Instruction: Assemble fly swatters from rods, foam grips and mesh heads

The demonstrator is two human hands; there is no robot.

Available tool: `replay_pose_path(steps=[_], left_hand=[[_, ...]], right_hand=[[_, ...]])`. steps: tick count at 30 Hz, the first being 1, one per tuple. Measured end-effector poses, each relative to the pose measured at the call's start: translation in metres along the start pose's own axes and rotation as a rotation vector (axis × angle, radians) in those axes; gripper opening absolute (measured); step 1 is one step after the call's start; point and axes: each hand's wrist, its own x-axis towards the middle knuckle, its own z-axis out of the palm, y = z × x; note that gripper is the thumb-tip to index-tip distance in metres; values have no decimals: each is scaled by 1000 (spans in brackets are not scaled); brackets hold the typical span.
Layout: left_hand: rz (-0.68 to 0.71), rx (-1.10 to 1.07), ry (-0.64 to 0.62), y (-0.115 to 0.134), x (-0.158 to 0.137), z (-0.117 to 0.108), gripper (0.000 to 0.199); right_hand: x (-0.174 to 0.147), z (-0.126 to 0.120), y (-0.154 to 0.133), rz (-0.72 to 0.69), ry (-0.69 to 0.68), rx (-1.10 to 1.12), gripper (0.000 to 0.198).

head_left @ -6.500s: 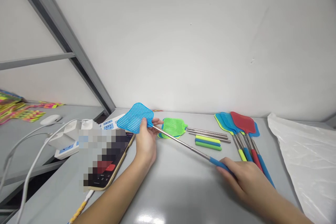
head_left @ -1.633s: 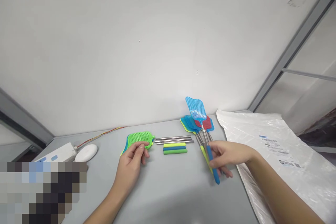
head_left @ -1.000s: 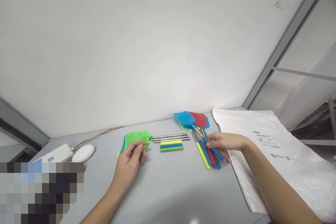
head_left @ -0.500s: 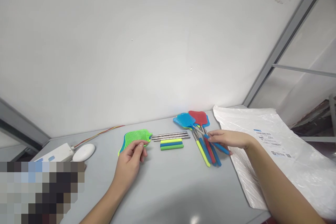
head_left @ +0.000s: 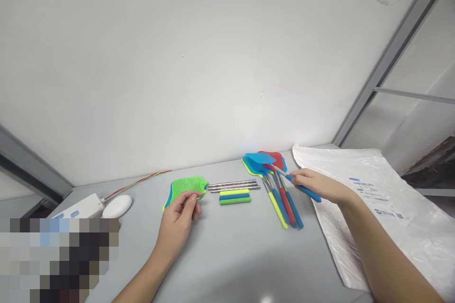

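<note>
My right hand (head_left: 310, 182) is closed around the blue grip of a blue fly swatter (head_left: 308, 193). Its blue head tilts above a pile of fly swatters (head_left: 282, 199) with yellow, blue and red grips. Over on the left, my left hand (head_left: 182, 213) has thumb and fingers pinched together, and no object shows in them. It is right beside a stack of perforated swatter heads (head_left: 186, 183), green on top. Between the hands lie several metal rods (head_left: 232, 184) and, just in front of them, yellow, blue and green grip sleeves (head_left: 235, 201).
A white plastic mailer bag (head_left: 355, 165) with a printed label covers the table's right side. At the left are a white power strip (head_left: 83, 206), a round white object (head_left: 117, 206) and a thin coloured cable (head_left: 138, 180). The wall (head_left: 227, 57) rises behind the grey table (head_left: 227, 246).
The blue fly swatter in my right hand has been raised and its head now tips up off the pile. My left hand keeps its pinched pose by the green head. The view has shifted slightly.
</note>
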Motion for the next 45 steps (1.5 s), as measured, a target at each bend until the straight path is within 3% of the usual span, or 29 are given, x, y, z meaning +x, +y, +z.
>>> replay_pose_path(steps=[8,13,18,22,24,28,33,40,45], left_hand=[[-2,5,3,0,1,0,31],[-2,18,-7,-2,1,-1,31],[22,7,-1,0,0,-1,31],[40,-10,9,1,-1,-1,32],[45,-13,7,0,-1,-2,32],[51,-5,-18,-3,0,-1,31],[99,30,-15,-5,-1,1,33],[212,268,11,-9,-8,1,32],[455,538,-129,-5,-15,11,26]], right_hand=[[20,36,3,72,-41,-313,34],[19,41,-1,95,-4,-407,47],[19,11,14,187,184,-474,63],[19,-33,55,501,405,-552,72],[18,-42,79,593,423,-538,78],[18,-14,113,555,389,-521,77],[29,32,126,471,443,-558,78],[41,31,127,393,456,-561,80],[34,37,128,335,486,-584,78]])
